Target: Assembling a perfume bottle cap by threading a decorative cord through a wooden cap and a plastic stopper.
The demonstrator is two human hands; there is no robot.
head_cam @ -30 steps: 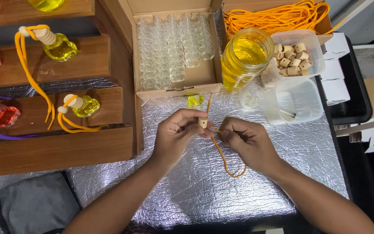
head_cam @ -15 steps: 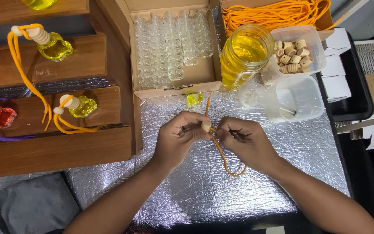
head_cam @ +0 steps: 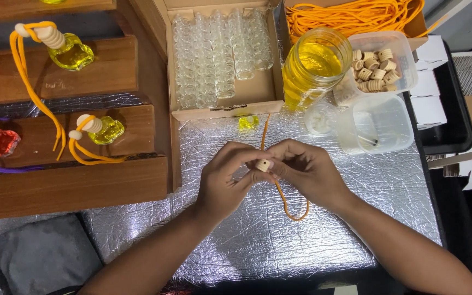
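My left hand (head_cam: 226,180) and my right hand (head_cam: 308,170) meet over the silver foil mat (head_cam: 236,240). Between their fingertips sits a small wooden cap (head_cam: 263,164), and both hands pinch it. An orange cord (head_cam: 286,205) runs through the cap: one end rises toward the cardboard box, the rest loops down under my right hand. A small glass bottle of yellow liquid (head_cam: 248,122) lies on the mat just beyond my hands.
A cardboard box of empty glass bottles (head_cam: 219,54) stands behind. A jar of yellow liquid (head_cam: 313,68), a tub of wooden caps (head_cam: 378,63), an empty tub (head_cam: 381,123) and a box of orange cord (head_cam: 350,16) are right. Wooden steps (head_cam: 83,180) hold finished bottles.
My hands have closed in on each other around the wooden cap, and the cord's loop below has shifted slightly. The view has tilted a little.
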